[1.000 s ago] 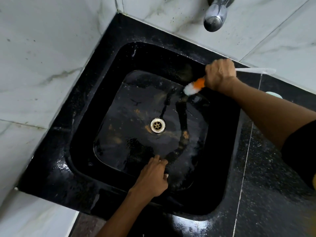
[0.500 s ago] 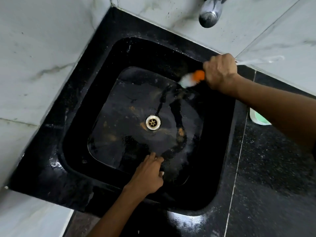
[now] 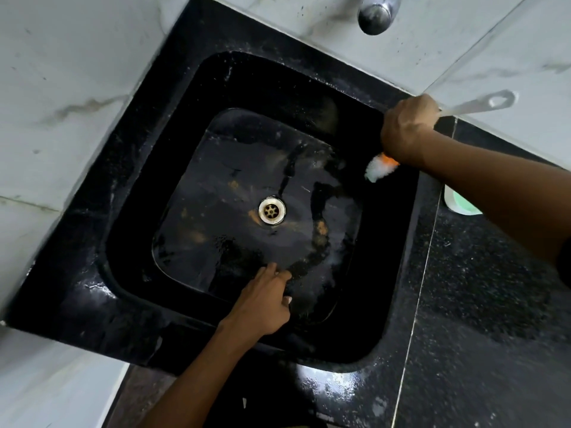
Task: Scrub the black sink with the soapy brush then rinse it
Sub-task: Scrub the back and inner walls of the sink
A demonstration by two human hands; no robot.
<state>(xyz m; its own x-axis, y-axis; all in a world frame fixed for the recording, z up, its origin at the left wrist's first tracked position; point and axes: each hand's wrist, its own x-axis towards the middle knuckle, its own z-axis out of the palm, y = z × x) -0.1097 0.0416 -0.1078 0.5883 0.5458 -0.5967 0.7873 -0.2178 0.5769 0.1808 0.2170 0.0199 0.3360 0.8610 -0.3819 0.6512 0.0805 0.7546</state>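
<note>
Two hands work: the right hand (image 3: 408,128) grips the brush (image 3: 380,168) at the sink (image 3: 92,304) wall; left hand (image 3: 262,304) fingers rest loosely inside.

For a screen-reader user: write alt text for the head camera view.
The right hand grips a white-handled brush, its bristles at the right inner wall of a wet black sink. The left hand rests fingers-down on the basin floor near the brass drain; a chrome tap hangs above.
</note>
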